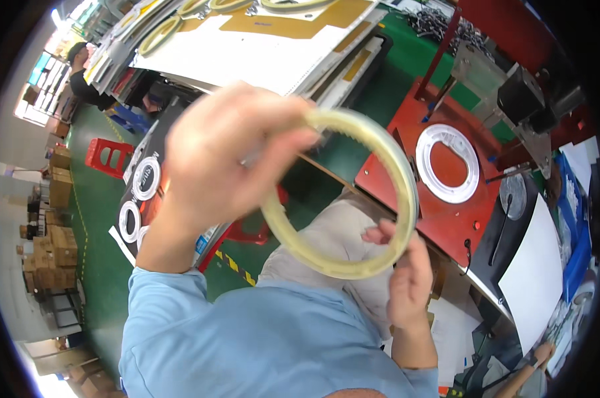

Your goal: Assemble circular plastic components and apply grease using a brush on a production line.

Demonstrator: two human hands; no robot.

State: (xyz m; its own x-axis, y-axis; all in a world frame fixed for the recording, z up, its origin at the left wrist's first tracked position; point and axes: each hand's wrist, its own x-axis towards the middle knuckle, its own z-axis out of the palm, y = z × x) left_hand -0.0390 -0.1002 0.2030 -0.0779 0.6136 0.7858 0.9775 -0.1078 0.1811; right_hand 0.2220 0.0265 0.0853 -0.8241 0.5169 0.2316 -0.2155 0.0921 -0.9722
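A pale yellow, translucent ring (326, 264) is held up in front of my body, tilted. My left hand (224, 156), blurred by motion, pinches its upper left part between thumb and fingers. A small shiny bit by the left palm is too blurred to name. At the ring's lower right, my right hand (409, 278) closes on the rim, with fingertips showing inside the opening. To the right, a white ring-shaped part (454, 194) lies flat on the red base plate (396, 142) of a bench machine.
Ahead stands a stack of boards and sheets (247, 60) with similar yellow rings on top. White rings (129, 222) lie on a surface at left, near a red stool (107, 156). A white sheet (532, 265) and another person's hand (544, 353) are at right; someone (87, 83) stands far left.
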